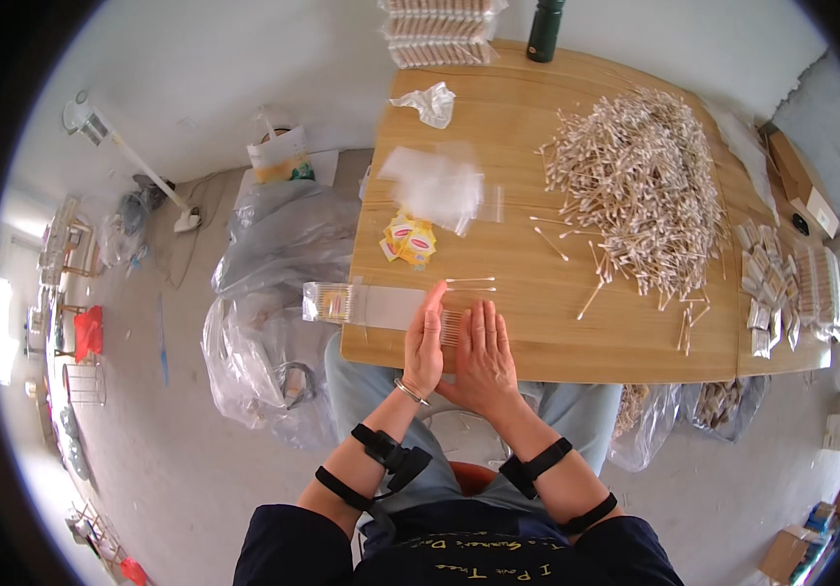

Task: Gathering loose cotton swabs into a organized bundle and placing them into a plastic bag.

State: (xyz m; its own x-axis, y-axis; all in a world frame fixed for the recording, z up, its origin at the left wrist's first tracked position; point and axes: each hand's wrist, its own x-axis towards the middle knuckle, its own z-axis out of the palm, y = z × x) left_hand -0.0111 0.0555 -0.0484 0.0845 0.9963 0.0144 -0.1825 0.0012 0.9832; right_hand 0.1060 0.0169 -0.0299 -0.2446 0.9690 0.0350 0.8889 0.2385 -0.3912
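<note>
My left hand (425,344) stands on its edge near the table's front, fingers straight and together. Beside it my right hand (484,363) lies flat, palm down, its fingers stretched out. A small row of cotton swabs (451,327) shows between the two hands, partly hidden by them. Two loose swabs (473,284) lie just beyond my left fingertips. To the left of my left hand is a white flat strip (393,307), and at its far end a clear packet of swabs (328,303). Neither hand grips anything that I can see.
A large heap of cotton swabs (635,195) covers the table's right side. Yellow labels (410,240), clear plastic bags (437,184) and crumpled white plastic (432,104) lie at the left. Filled packets (770,283) stack at the right edge; a dark green bottle (545,31) stands at the back.
</note>
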